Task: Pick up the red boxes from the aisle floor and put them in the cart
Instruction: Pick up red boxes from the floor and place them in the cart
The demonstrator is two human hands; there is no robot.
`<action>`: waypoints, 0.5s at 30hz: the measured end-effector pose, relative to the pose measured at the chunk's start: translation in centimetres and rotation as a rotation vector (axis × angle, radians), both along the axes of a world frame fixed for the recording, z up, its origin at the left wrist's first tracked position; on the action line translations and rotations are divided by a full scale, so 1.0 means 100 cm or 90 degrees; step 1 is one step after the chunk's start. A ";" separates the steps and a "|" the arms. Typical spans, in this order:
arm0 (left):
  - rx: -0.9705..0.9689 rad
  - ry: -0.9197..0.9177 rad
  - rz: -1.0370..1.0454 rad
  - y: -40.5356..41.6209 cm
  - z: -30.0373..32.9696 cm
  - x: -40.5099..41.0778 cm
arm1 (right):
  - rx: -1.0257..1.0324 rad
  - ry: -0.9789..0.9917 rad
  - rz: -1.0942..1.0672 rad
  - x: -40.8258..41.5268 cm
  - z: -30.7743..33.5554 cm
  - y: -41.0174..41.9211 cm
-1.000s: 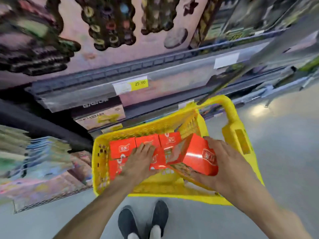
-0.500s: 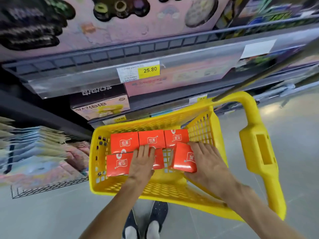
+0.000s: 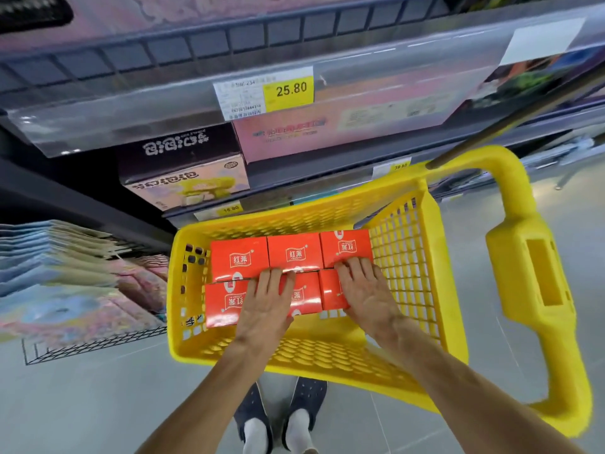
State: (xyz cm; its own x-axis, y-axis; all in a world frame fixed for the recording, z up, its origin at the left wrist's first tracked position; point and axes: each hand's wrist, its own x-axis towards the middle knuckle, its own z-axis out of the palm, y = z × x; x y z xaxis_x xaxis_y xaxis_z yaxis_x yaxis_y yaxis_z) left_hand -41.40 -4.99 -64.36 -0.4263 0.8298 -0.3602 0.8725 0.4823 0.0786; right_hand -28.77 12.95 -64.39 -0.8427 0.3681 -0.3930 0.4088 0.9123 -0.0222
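Note:
Several red boxes lie flat in two rows inside the yellow cart (image 3: 175, 290). The back row (image 3: 294, 253) holds three boxes side by side. My left hand (image 3: 266, 306) rests flat, fingers spread, on the front middle red box (image 3: 306, 298), next to the front left box (image 3: 224, 304). My right hand (image 3: 366, 290) lies flat on the front right red box (image 3: 330, 290), its fingertips reaching the back right box (image 3: 345, 245). Neither hand curls around a box.
The cart's thick yellow handle (image 3: 530, 280) stands to the right. Store shelves (image 3: 183, 106) with boxed goods and price tags rise just behind the cart. A wire rack of flat packs (image 3: 75, 290) sits on the left. My shoes (image 3: 281, 417) stand on grey floor under the cart's near edge.
My right hand brought a red box down into the cart's front right spot and now lies flat on top of it. My left hand stayed on the front row.

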 end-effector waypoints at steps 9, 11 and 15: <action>0.011 -0.014 -0.035 -0.006 0.023 -0.004 | 0.022 -0.035 0.009 0.016 0.011 -0.008; 0.031 -0.027 -0.055 -0.004 0.041 -0.009 | -0.013 -0.055 0.001 0.021 0.029 0.001; 0.104 -0.042 -0.107 0.014 0.104 -0.022 | -0.083 -0.027 -0.011 0.026 0.102 0.019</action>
State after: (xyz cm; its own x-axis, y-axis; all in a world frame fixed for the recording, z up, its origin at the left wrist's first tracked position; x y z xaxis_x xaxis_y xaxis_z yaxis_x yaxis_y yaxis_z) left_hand -43.60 -3.56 -53.96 -0.2568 0.9367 -0.2380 0.9299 0.3066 0.2032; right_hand -26.15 14.84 -54.22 -0.8184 0.3251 -0.4738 0.4269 0.8959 -0.1227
